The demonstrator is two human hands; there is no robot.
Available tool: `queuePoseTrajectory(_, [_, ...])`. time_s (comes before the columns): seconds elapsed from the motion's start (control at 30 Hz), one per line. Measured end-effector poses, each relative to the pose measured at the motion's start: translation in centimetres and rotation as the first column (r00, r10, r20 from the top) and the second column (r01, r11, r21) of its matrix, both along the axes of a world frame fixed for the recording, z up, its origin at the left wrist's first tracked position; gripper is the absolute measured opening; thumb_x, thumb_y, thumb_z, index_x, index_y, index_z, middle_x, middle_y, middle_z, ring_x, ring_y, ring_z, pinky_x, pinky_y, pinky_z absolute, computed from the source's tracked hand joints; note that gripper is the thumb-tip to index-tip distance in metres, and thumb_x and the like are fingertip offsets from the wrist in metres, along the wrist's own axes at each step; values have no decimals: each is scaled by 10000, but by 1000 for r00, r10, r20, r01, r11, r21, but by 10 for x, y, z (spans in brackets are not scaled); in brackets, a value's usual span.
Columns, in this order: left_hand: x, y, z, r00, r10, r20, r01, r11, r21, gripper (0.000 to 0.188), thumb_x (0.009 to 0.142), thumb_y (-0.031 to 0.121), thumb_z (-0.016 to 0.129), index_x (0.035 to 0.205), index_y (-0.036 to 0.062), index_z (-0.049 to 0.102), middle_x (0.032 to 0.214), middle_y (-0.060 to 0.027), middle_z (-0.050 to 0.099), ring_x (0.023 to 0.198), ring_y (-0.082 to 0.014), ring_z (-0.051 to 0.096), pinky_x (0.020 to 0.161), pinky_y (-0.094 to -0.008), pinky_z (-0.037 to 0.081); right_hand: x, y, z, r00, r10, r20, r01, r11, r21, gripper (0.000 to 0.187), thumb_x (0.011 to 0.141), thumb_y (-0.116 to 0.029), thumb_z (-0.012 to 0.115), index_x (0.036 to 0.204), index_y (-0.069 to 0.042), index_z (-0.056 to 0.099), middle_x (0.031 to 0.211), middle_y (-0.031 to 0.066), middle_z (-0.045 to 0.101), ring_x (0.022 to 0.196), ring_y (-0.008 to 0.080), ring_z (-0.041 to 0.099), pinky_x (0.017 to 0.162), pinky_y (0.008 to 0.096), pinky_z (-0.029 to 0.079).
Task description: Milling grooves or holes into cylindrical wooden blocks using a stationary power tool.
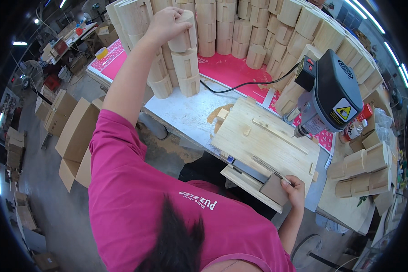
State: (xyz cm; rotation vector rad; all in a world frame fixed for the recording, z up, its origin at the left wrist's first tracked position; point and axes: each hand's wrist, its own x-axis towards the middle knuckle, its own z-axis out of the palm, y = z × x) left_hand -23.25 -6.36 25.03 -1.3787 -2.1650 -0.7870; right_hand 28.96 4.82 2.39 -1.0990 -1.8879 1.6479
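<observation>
My left hand (167, 26) reaches to the far left, fingers closed around the top of a pale wooden cylinder (182, 40). That cylinder sits on top of a stack of similar ones (186, 68). At the near right, my right hand (295, 190) is closed at the edge of a wooden jig board (245, 129). A thin stick (269, 167) runs into its fingers, beside a flat brown block (274, 189). What the fingertips grip underneath is hidden. Wooden strips (281, 136) are fixed on the board.
A grey-black drill press head (335, 90) stands over the board's right side, its black cable (249, 84) crossing the table. Tall stacks of wooden cylinders (215, 27) curve along the back. More cylinders (360, 181) lie at the right near bottles (353, 129). Cardboard boxes (77, 127) stand at left.
</observation>
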Motion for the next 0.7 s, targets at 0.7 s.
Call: queuePoseTrajectory(0.7, [-13,24,-8,991,66,119,-48,988,-147,329,674,260,686,750,-58,651,1018,-120,627,861,-251,607,750,-342,470,-1,-3,5,999,26,-26,-27,999,-26,166,752,-156,692,810,-10,639,659,-54,538,574,22,412,504,185,307])
